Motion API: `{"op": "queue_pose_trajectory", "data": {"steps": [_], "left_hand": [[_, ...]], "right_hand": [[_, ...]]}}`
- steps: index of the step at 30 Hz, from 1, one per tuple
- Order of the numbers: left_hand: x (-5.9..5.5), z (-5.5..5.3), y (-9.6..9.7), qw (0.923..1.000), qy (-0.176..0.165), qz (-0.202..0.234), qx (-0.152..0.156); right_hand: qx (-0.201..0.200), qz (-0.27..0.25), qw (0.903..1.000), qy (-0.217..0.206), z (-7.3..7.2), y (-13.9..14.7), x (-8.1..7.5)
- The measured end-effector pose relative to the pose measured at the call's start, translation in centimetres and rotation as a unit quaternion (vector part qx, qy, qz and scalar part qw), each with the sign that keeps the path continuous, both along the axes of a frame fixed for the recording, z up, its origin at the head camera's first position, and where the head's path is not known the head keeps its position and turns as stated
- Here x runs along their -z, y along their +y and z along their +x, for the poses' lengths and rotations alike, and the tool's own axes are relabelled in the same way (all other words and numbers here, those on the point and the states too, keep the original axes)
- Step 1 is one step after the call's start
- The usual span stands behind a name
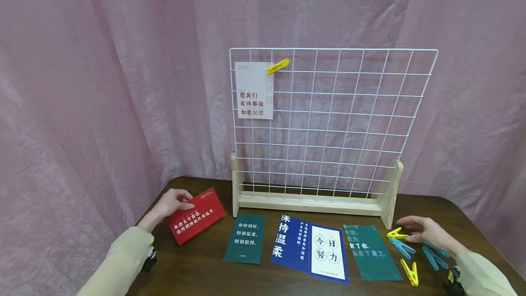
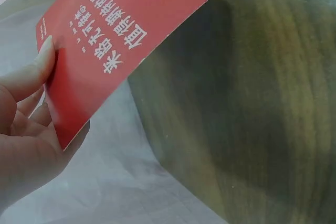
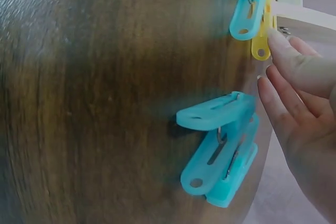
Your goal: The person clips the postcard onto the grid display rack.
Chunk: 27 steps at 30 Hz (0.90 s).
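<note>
My left hand [image 1: 174, 201] pinches the short edge of a red card [image 1: 201, 223] with white writing, thumb on its face. In the left wrist view the red card [image 2: 105, 40] is tilted up off the table. At the right, my right hand [image 1: 425, 229] is beside a yellow clothespin [image 1: 395, 233], its thumb and fingers apart. The right wrist view has the thumb tip close to that yellow clothespin [image 3: 261, 48]; whether they touch I cannot tell. Blue clothespins [image 3: 215, 150] lie below the hand, and another yellow clothespin [image 1: 410, 272] lies nearer.
A white wire grid stands in a wooden base [image 1: 308, 202]. A white card [image 1: 252, 90] hangs at its upper left by a yellow clothespin [image 1: 278, 66]. On the table lie a green card [image 1: 245, 241], a blue card [image 1: 287, 243], a blue-bordered card [image 1: 328, 252] and another green card [image 1: 370, 252].
</note>
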<state>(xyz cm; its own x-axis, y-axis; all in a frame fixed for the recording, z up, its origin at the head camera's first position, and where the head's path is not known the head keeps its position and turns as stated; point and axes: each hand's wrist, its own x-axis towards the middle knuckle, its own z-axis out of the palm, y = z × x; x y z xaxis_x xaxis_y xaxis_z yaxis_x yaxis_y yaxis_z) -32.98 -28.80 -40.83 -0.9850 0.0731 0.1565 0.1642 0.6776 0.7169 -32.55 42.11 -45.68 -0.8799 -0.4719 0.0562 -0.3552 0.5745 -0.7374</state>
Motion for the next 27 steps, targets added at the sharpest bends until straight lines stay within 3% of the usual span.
{"op": "queue_pose_trajectory", "data": {"steps": [6,15,21,27], "left_hand": [[-1.1,-0.3,0.1,0.9999,0.003,0.013,0.01],[-2.2,-0.8,0.4,0.9989,0.025,0.034,0.018],[-3.1,-0.3,0.8,0.9963,0.02,0.078,0.03],[-4.3,0.6,1.1,0.9958,0.025,0.079,0.037]], "right_hand": [[0.016,-0.004,0.9998,-0.012,-0.3,-0.2,0.1],[0.038,0.019,0.999,0.014,-0.6,-0.6,0.5],[0.051,0.029,0.9982,0.013,-0.1,-0.8,0.4],[0.08,0.046,0.9952,0.03,0.6,-0.9,-1.0]]}}
